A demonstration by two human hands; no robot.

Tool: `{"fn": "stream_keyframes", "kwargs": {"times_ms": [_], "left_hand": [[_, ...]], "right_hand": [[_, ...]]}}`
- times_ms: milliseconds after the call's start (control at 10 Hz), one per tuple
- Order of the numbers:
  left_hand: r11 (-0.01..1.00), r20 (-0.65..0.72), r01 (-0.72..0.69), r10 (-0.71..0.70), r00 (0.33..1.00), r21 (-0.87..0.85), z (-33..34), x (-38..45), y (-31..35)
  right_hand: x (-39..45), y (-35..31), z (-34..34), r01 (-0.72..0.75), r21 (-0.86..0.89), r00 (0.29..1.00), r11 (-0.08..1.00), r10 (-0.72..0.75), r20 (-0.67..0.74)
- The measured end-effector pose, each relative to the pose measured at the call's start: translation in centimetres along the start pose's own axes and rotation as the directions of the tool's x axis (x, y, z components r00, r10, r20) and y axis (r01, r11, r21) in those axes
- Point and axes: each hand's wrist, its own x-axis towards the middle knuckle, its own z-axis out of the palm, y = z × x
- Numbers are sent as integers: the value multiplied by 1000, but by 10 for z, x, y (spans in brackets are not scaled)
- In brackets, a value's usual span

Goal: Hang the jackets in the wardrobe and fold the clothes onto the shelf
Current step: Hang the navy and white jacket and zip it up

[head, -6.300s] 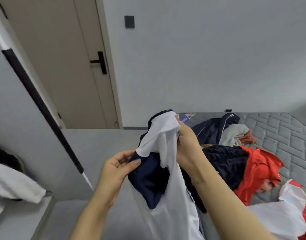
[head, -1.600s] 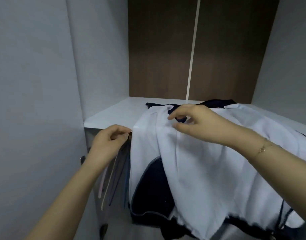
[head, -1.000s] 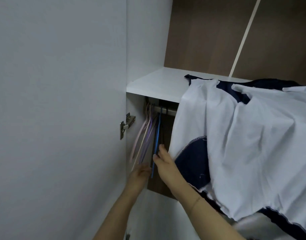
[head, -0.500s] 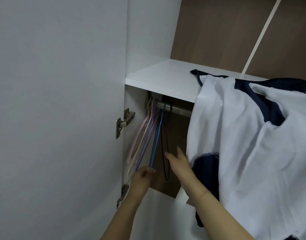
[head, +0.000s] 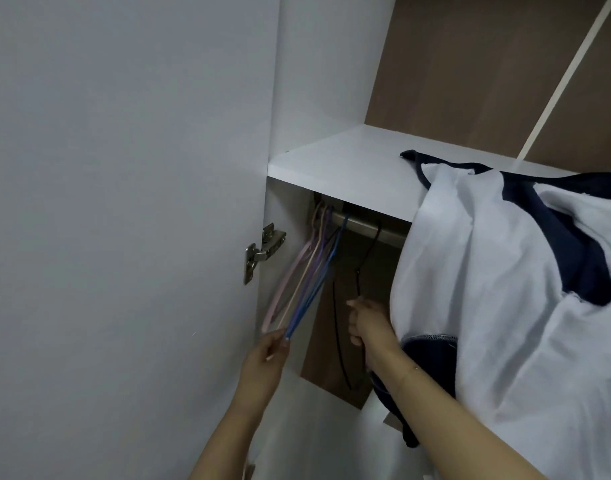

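A black hanger (head: 338, 327) hung from the rail (head: 366, 227), long axis vertical, is gripped by the right hand (head: 366, 325); the blue hanger (head: 317, 285), slanting down-left, is pinched by the left hand (head: 267, 355).

Landmark: rail (head: 362, 227), directly under shelf (head: 345, 168). Hangers (head: 307, 271) bunched at rail's left end, just right of hinge (head: 262, 251). One hanger (head: 366, 258) apart, further right along rail. Jacket (head: 504, 289) on shelf, draped over its front edge, covering rail's right part.

Matt cloth jacket (head: 498, 306); brushed-metal rail (head: 362, 226); smooth shelf (head: 349, 168).
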Motion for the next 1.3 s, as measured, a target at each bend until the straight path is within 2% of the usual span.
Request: {"fn": "stream_keyframes", "kwargs": {"times_ms": [100,200,400,600,700,800,900,1000,1100,1200,1300], "left_hand": [[1000,-36,7,-8,999,-20,-8,-18,8],[999,-45,3,-1,999,40,-19,-37,19],[1000,-5,1,-1,1000,-20,-50,-67,21],[999,34,-21,23,999,-43,-64,-91,31],[999,33,-28,30,999,-41,-68,-98,35],[997,28,-39,41,999,-64,-72,-105,37],[992,3,-89,89,996,-92,-77,-115,37],[982,24,-151,154,988,-112,-75,-124,34],[971,106,-237,239,965,-34,-69,-132,27],[901,193,-410,381,904,142,-57,-140,15],[782,364,-507,382,850,363,-43,-147,4]], "right_hand": [[-11,-4,3,-20,160,1000,987,19,8],[-24,-15,2,54,163,998,985,-59,27],[-34,-36,-1,158,158,987,975,-158,-9],[-45,-40,12,271,152,960,951,-254,-121],[-70,-12,21,377,-18,923,926,-378,-73],[-106,25,20,446,-53,893,893,-448,-30],[-146,59,3,451,51,890,891,-453,56],[-182,83,-28,344,117,919,932,-359,161],[-214,99,-62,294,75,911,953,-303,278],[-245,119,-92,302,31,887,953,-293,357],[-275,134,-119,266,49,882,963,-264,390]]}}
